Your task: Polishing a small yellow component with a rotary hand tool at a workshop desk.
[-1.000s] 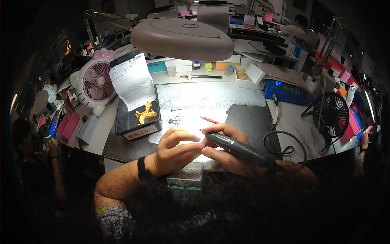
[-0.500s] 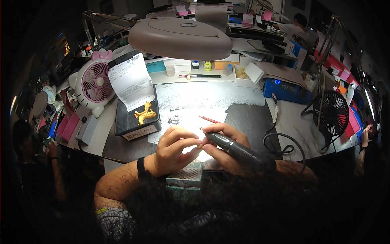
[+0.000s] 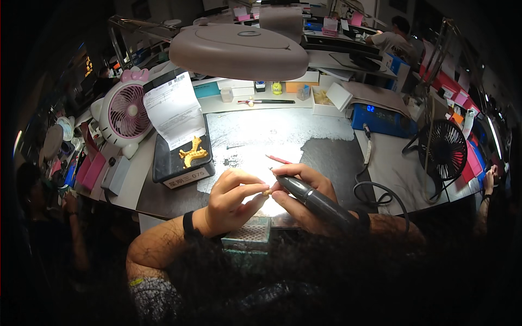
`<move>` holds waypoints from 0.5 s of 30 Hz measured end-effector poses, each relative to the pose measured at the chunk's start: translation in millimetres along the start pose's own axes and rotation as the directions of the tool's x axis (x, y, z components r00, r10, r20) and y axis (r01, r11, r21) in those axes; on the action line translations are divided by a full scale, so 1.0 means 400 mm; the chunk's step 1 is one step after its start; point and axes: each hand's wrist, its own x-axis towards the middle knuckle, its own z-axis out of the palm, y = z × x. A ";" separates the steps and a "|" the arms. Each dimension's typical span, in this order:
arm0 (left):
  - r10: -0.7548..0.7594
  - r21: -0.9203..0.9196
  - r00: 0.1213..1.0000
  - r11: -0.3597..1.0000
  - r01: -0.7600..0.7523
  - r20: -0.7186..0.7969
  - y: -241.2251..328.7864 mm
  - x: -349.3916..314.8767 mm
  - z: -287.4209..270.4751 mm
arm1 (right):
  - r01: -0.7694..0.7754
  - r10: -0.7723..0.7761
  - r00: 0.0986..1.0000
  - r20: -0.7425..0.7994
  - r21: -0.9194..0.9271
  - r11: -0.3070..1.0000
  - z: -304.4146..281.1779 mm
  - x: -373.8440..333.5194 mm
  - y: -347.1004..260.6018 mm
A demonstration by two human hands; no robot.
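Observation:
Under the lamp, my left hand (image 3: 234, 196) pinches a small tan piece (image 3: 267, 192) between thumb and fingertips. The piece is too small to name and partly covered by fingers. Wrapped in my right hand (image 3: 311, 182) is a dark grey rotary handpiece (image 3: 315, 201), held like a pen, its tip pointing up and left beside the piece. The two hands' fingertips meet around the piece. Just beyond the fingers lies a red pen-like tool (image 3: 278, 159) on the mat. Below my hands sits a greenish box with a perforated top (image 3: 247, 231).
A black tray (image 3: 163, 168) at left holds yellow dental models (image 3: 193, 152) and a paper slip (image 3: 174, 111). The lamp head (image 3: 236, 52) hangs over the mat. Fans stand at both sides. A blue control box (image 3: 383, 120) and a looping cable (image 3: 380, 185) lie at right.
The small piece shows slightly more between my fingers, and the handpiece has tilted a little. Both hands keep their grip; the whole view has shifted slightly.

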 end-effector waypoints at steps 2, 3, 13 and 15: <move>0.015 -0.005 1.000 1.000 -0.015 0.013 -0.001 0.001 0.002 | 0.069 -0.069 0.998 -0.011 -0.035 0.997 0.000 0.002 0.003; 0.007 -0.020 1.000 1.000 -0.007 0.002 0.001 0.003 0.004 | 0.092 -0.093 0.996 -0.013 -0.047 0.995 -0.001 0.003 0.003; 0.017 -0.035 0.999 0.999 -0.016 0.030 0.001 0.009 0.005 | -0.032 0.033 0.999 0.018 -0.053 0.998 -0.011 0.007 -0.013; 0.019 -0.041 0.999 0.999 -0.017 0.042 -0.002 0.005 0.003 | -0.059 0.060 0.998 0.010 -0.050 0.997 -0.014 0.009 -0.012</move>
